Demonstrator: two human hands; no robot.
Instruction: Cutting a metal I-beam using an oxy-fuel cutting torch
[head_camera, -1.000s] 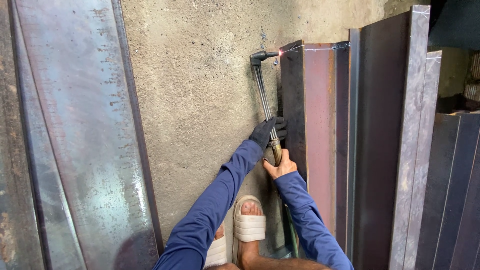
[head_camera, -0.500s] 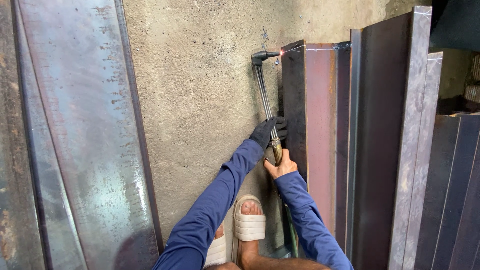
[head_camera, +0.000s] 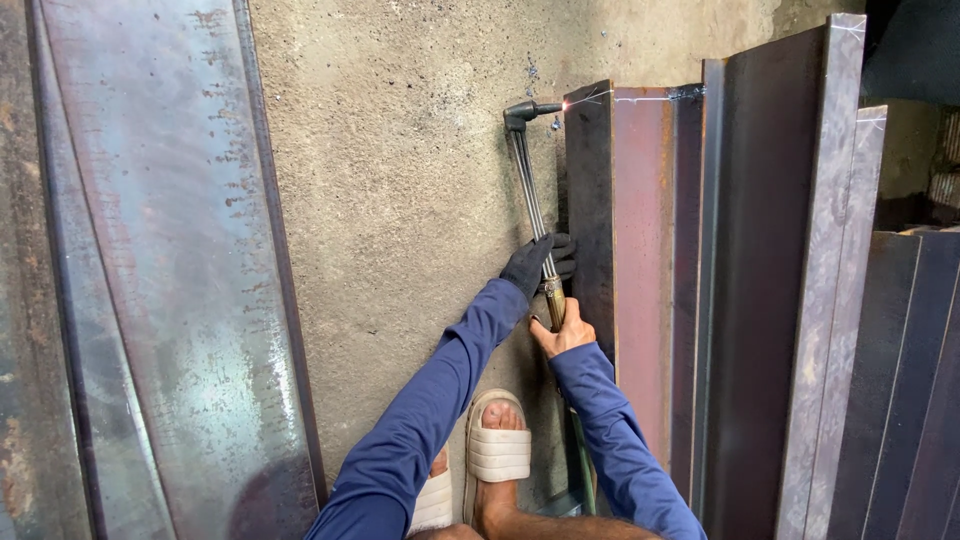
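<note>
A long cutting torch (head_camera: 528, 190) reaches away from me over the concrete floor. Its bent black nozzle points at the far end of a rusty steel channel (head_camera: 640, 260), where a small bright spark and a thin glowing line show. My left hand (head_camera: 538, 265), in a black glove, grips the torch tubes partway along. My right hand (head_camera: 562, 330), bare, grips the brass handle just behind it. Both arms wear blue sleeves.
A wide grey steel plate (head_camera: 170, 300) lies at the left. Several dark steel channels and bars (head_camera: 780, 280) lie side by side at the right. My feet in white sandals (head_camera: 497, 455) stand on the concrete floor (head_camera: 400, 200) below the hands.
</note>
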